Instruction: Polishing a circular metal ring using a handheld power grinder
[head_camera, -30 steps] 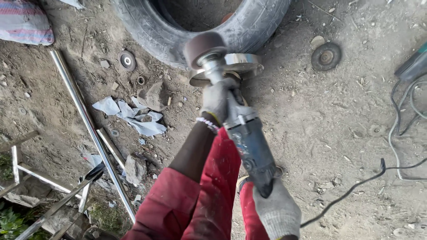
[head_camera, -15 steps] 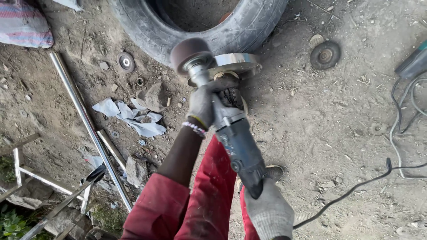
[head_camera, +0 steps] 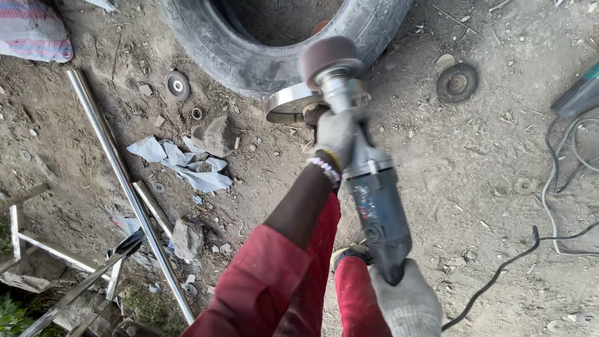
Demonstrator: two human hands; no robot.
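Over bare dirt we held a grinder (head_camera: 374, 206) in both gloved hands, its body running from low right up toward the tyre (head_camera: 249, 56). Our left hand (head_camera: 337, 134) gripped the neck of the tool just behind the head, fingers (head_camera: 327, 146) wrapped tight around it, a beaded band at the wrist. Our right hand (head_camera: 405, 302) closed around the rear end of the grinder, near the bottom edge of the view, where the cable (head_camera: 518, 262) left it and trailed away to the right over the ground. Ahead of the left fingers stood the drum-shaped polishing wheel (head_camera: 327, 56), dull reddish brown, lifted above a shiny metal ring (head_camera: 287, 103) that lay against the tyre's lower wall. We could not tell whether the wheel touched the ring. Our red sleeves (head_camera: 274, 281) filled the lower middle of the view.

To the left a long steel pipe (head_camera: 118, 168) lay aslant on the dirt, with crumpled paper (head_camera: 181, 162) just beside it and a stone (head_camera: 186, 237) lower down. A worn disc (head_camera: 178, 84) lay near the tyre on the left, and another disc (head_camera: 457, 82) well apart on the right. A striped sack (head_camera: 31, 28) sat in the upper left corner.
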